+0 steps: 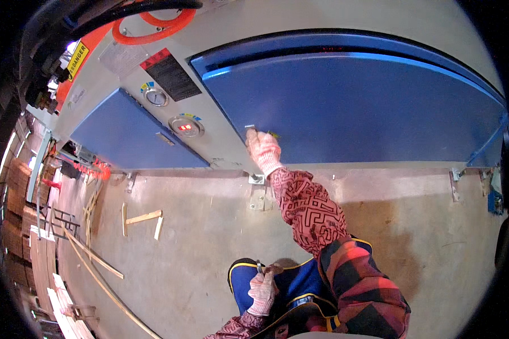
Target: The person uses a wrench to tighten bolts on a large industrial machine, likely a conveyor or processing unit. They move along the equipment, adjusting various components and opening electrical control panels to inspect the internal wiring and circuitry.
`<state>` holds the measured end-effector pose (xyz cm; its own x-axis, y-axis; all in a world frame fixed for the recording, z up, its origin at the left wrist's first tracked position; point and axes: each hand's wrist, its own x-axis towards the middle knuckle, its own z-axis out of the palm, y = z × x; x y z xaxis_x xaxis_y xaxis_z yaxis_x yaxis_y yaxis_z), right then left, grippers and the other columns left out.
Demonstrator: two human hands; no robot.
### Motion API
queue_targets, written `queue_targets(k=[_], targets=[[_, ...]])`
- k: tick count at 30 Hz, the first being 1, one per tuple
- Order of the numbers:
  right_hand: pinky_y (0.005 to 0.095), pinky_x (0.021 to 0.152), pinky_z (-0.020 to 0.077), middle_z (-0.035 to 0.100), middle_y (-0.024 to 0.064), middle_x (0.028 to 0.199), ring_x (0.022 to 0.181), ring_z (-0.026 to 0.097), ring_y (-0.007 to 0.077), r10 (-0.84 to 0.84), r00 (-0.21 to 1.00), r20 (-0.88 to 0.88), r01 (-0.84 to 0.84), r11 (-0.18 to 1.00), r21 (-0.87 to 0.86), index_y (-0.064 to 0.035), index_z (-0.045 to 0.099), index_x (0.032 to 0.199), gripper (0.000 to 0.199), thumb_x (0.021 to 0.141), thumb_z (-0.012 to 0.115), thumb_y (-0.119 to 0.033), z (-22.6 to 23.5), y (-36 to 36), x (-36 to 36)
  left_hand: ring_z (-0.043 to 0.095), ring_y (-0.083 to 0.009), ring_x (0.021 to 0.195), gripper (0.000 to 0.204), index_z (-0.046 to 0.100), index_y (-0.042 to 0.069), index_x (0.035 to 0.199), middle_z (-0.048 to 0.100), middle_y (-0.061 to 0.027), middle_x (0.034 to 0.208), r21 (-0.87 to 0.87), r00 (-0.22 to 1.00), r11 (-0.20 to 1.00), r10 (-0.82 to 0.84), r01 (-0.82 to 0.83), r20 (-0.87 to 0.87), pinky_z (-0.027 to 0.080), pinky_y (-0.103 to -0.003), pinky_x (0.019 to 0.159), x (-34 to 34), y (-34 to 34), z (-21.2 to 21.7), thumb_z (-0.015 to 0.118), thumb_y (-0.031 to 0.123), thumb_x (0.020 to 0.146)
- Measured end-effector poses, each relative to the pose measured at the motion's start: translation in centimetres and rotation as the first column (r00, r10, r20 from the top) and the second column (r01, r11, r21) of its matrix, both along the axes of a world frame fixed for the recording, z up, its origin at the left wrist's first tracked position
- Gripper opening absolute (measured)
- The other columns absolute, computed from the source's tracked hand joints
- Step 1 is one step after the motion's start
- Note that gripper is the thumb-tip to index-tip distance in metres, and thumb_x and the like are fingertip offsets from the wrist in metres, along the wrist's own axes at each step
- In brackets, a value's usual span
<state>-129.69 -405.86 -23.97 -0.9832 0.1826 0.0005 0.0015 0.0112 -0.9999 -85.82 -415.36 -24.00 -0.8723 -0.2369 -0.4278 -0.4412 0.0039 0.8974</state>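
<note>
Blue sheet metal is filling most of my view: the large blue door panel [356, 107] of a grey machine [232, 152] standing on a dusty concrete floor [209, 237]. I am reaching my right hand [263, 150], in a pale knit glove, up and forward to the panel's left edge, where its fingers are closing around a small metal handle [250, 128]; the grip looks clamped on it, though the fingertips themselves are hidden behind the glove. My left hand [262, 292], gloved the same way, is hanging low near my blue apron [291, 285] and is curled shut on a thin pen-like tool [259, 266] that is pointing upward. Beside the handle, to its left, a round pressure gauge [156, 96] and a small red display [185, 127] are sitting on the grey face, near a second, smaller blue panel [124, 135]. Loose wooden strips [144, 217] are lying on the floor well off to my left.
</note>
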Motion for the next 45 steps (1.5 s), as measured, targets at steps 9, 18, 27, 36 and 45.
queue_targets(k=[9,18,27,36,45], targets=[[0.0477,0.084,0.0504,0.066,0.023,0.101,0.098,0.063,0.0415,-0.049,0.989,0.139,-0.036,0.835,0.55,-0.004,0.068,0.104,0.058,0.096,0.034,-0.05,5.5,1.2,0.1,0.041,-0.0038,0.043,0.017,0.067,0.004,0.094,0.051,0.0048,0.057,-0.003,0.997,0.999,0.052,-0.052,0.059,0.029,-0.022,0.04,-0.3,0.2,2.3,0.061,0.021,0.093],[0.0514,0.073,0.0541,0.069,0.0182,0.101,0.093,0.068,0.0369,0.035,0.918,0.396,-0.323,0.646,0.692,-0.0052,0.069,0.106,0.063,0.096,0.034,-0.057,13.9,3.4,4.5,0.041,-0.0046,0.039,0.021,0.066,0.004,0.097,0.051,0.0035,0.053,0.092,0.996,0.994,0.05,-0.057,0.077,0.029,-0.021,0.036,-1.0,0.5,3.8,0.06,0.024,0.094],[0.0469,0.072,0.0546,0.072,0.0111,0.096,0.092,0.07,0.0303,0.077,0.933,0.35,-0.347,0.447,0.825,-0.0096,0.071,0.103,0.063,0.093,0.037,-0.062,14.1,4.2,3.8,0.042,-0.0049,0.041,0.034,0.07,0.002,0.091,0.058,0.0002,0.058,0.087,0.999,0.995,0.052,-0.053,0.006,0.032,-0.022,0.039,0.1,-1.4,5.2,0.06,0.035,0.094],[0.0439,0.077,0.0517,0.067,0.0201,0.097,0.089,0.064,0.036,0.263,0.93,0.256,-0.366,0.622,0.692,-0.0091,0.071,0.099,0.048,0.089,0.049,-0.05,7.9,5.9,11.0,0.047,-0.0104,0.045,0.039,0.064,0.0,0.106,0.07,-0.0103,0.085,0.157,0.936,0.962,-0.257,0.224,0.24,0.036,-0.024,0.041,-1.4,1.9,9.3,0.051,0.035,0.096],[0.0362,0.068,0.0527,0.069,0.011,0.089,0.079,0.067,0.0228,0.642,0.689,0.335,-0.719,0.55,0.424,-0.0057,0.067,0.093,0.037,0.093,0.053,-0.04,15.6,8.1,28.8,0.055,-0.0082,0.058,0.032,0.065,0.008,0.115,0.07,-0.0035,0.088,0.122,0.906,0.978,-0.201,0.167,0.372,0.043,-0.024,0.05,0.0,6.6,18.5,0.055,0.031,0.095]])
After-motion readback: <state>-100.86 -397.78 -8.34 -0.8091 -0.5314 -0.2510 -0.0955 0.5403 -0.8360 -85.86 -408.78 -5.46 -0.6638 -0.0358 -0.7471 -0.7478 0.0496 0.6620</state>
